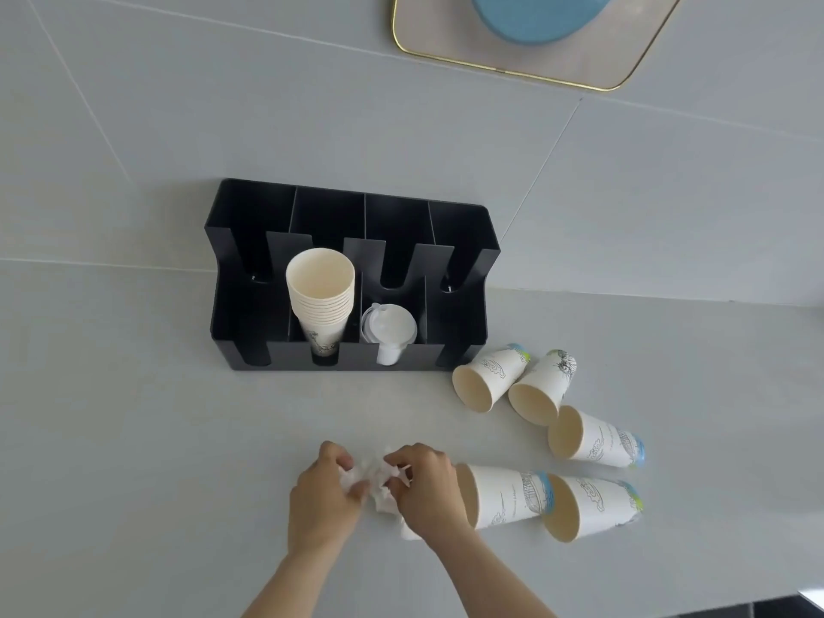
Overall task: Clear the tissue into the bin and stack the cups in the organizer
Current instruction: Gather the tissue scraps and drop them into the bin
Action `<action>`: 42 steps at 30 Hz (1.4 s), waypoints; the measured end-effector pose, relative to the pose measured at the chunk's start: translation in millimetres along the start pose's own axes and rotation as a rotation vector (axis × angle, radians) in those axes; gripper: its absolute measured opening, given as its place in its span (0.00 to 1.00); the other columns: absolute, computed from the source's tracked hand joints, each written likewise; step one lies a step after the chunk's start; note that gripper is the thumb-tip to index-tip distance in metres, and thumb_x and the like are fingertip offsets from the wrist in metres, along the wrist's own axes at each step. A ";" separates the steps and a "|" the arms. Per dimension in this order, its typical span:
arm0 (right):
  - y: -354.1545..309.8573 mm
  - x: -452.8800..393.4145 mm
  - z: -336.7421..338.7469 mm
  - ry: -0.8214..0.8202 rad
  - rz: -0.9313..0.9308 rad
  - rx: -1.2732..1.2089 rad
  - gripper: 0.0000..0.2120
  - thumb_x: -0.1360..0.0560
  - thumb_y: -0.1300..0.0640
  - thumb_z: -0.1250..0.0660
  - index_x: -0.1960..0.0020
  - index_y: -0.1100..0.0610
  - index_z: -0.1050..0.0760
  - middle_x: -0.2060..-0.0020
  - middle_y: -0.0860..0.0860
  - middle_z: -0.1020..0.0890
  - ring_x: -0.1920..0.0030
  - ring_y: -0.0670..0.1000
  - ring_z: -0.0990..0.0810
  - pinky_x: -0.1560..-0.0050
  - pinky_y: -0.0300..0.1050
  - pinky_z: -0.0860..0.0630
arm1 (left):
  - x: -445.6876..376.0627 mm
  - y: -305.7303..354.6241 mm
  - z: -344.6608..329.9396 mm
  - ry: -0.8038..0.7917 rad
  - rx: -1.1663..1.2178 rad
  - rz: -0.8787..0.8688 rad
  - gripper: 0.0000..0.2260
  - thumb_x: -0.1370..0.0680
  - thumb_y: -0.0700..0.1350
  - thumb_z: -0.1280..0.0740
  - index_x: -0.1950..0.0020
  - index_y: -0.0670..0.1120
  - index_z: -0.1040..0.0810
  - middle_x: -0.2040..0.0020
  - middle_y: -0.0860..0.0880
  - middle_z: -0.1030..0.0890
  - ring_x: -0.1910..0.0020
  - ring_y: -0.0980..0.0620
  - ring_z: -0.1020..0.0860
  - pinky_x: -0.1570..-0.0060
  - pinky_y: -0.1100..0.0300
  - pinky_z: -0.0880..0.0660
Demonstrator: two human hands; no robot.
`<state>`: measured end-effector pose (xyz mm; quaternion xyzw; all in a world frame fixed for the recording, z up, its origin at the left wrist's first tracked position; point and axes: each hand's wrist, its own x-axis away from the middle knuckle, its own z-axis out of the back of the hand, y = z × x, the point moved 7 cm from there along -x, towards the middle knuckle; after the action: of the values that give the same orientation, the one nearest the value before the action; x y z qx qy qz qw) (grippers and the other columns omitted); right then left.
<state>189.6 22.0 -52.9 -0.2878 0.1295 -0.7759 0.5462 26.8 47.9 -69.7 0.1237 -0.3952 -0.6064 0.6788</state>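
White crumpled tissue lies on the grey counter near the front, pinched between both hands. My left hand grips its left side and my right hand grips its right side. A black organizer with four slots stands behind them; its second slot holds a stack of paper cups and its third a stack of white lids. Several printed paper cups lie on their sides to the right: one, another, a third, plus a cup touching my right hand and its neighbour.
A gold-rimmed tray with a blue object on it sits at the top against the tiled wall. A dark edge shows at the bottom right corner. No bin is in view.
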 end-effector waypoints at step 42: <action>-46.2 48.9 0.5 -0.510 0.617 -0.068 0.33 0.29 0.64 0.25 0.26 0.51 0.28 0.33 0.50 0.22 0.37 0.54 0.23 0.40 0.44 0.24 | 105.2 -19.5 28.7 0.348 0.238 0.249 0.08 0.27 0.48 0.23 0.53 0.59 0.19 0.60 0.58 0.15 0.59 0.61 0.18 0.64 0.68 0.28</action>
<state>142.6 -5.9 -13.7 -0.4367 0.0959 -0.4744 0.7583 -12.2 -44.7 -22.8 0.2557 -0.3533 -0.4370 0.7866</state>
